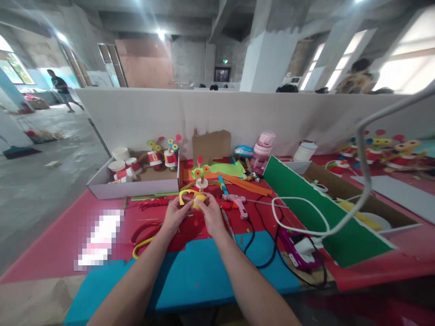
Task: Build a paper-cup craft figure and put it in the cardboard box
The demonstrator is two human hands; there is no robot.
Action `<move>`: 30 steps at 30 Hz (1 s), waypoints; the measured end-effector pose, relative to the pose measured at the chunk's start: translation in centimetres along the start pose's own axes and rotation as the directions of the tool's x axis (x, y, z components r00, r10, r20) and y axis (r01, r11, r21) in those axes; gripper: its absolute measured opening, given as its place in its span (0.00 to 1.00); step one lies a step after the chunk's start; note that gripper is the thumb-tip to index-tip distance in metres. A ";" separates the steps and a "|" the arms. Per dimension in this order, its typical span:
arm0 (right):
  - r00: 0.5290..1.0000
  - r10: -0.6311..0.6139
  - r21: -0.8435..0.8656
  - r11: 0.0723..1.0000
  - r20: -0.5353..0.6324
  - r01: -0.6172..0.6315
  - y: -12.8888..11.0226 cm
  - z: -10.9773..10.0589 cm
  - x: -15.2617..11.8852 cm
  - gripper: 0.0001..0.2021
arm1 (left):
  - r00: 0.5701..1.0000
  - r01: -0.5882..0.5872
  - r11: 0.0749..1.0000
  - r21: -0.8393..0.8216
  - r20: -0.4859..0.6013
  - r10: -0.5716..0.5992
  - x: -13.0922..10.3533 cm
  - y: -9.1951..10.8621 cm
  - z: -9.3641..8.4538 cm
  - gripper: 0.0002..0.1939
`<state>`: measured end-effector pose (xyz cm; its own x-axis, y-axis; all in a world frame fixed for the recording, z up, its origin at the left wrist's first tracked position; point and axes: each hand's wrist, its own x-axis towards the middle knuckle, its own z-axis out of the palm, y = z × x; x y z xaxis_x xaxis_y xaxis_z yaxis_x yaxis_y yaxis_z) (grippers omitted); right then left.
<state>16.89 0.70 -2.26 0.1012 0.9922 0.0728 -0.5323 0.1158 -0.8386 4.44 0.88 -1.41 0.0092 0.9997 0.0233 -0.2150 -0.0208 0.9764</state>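
Both hands meet over the red tabletop, fingers closed around a yellow cut-out piece (186,195) with a curved, hook-like outline. My left hand (176,213) pinches it from the left, and my right hand (210,210) grips its right end, where a small whitish patch shows. Just behind my fingers stands a paper-cup figure (201,182) with orange round eyes and a red disc on top. Right of my right hand lies a pink glue gun (237,204). Scissors with red handles (144,232) and a yellow-handled tool (142,246) rest left of my left wrist.
A white box (132,191) with paper cups and finished figures stands at left. On the right, a green-sided box (322,213), a purple power strip (301,253), black cords and a white lamp arm (364,149) crowd the table. Other people are farther off.
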 end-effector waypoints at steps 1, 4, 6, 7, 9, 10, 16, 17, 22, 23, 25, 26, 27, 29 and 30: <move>1.000 0.010 0.012 1.000 -0.003 -0.010 0.1 -0.1 0.1 0.21 | 1.000 0.004 1.000 -0.009 0.002 -0.004 0.0 0.0 0.0 0.21; 1.000 0.021 0.024 0.999 -0.015 -0.020 0.4 -0.1 0.2 0.21 | 1.000 0.006 1.000 -0.026 0.001 -0.006 -0.1 -0.1 0.1 0.22; 1.000 0.013 0.023 1.000 -0.026 -0.012 0.4 -0.1 0.3 0.21 | 1.000 0.003 1.000 -0.024 -0.004 -0.003 0.0 -0.1 0.2 0.23; 1.000 0.004 0.020 1.000 -0.030 -0.004 0.4 -0.1 0.3 0.21 | 1.000 0.001 1.000 -0.014 0.002 -0.001 0.0 -0.1 0.2 0.23; 0.999 -0.018 0.014 1.000 -0.037 0.018 0.3 -0.2 0.4 0.20 | 1.000 -0.012 1.000 0.025 0.026 0.011 0.1 0.1 0.2 0.22; 0.999 -0.028 0.016 0.999 -0.042 0.029 0.2 -0.2 0.4 0.19 | 0.999 -0.027 0.998 0.052 0.038 0.025 0.1 0.3 0.1 0.21; 0.998 0.054 0.163 0.985 0.026 -0.058 -0.8 0.1 0.1 0.20 | 0.966 -0.250 0.794 0.554 0.089 0.242 -1.1 3.3 -2.8 0.14; 0.996 0.068 0.188 0.979 0.053 -0.077 -0.9 0.3 0.0 0.20 | 0.960 -0.258 0.728 0.635 0.083 0.267 -1.5 4.0 -3.4 0.14; 0.982 0.114 0.205 0.968 0.152 -0.144 -0.6 0.6 -0.4 0.19 | 0.968 -0.220 0.522 0.824 0.116 0.224 -3.2 6.7 -5.1 0.14; 0.981 0.116 0.207 0.967 0.155 -0.147 -0.6 0.6 -0.4 0.19 | 0.970 -0.217 0.445 0.869 0.140 0.199 -3.6 6.9 -5.3 0.14; 0.984 0.108 0.219 0.966 0.144 -0.138 -0.6 0.4 -0.2 0.19 | 0.982 -0.185 0.219 0.958 0.172 0.077 -4.6 7.0 -5.8 0.13; 0.985 0.101 0.228 0.965 0.137 -0.130 -0.7 0.3 -0.1 0.18 | 0.985 -0.168 0.097 0.981 0.170 -0.012 -5.2 6.8 -6.1 0.12; 0.986 0.094 0.239 0.963 0.136 -0.125 -0.8 0.2 0.0 0.18 | 0.983 -0.158 -0.005 0.987 0.157 -0.098 -5.8 6.5 -6.5 0.11; 0.984 0.086 0.268 0.955 0.155 -0.126 -1.0 0.1 0.0 0.16 | 0.972 -0.170 -0.110 0.979 0.148 -0.184 -6.9 5.7 -7.3 0.15; 0.982 0.084 0.282 0.951 0.167 -0.130 -1.2 0.1 0.0 0.16 | 0.971 -0.175 -0.141 0.974 0.148 -0.188 -7.3 5.3 -7.7 0.19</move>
<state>17.38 0.55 -1.22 -0.0860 0.9921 0.0913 -0.7563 -0.0054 -0.6541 -4.25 -6.40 1.93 0.1933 0.9726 -0.1288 0.9802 -0.1859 0.0675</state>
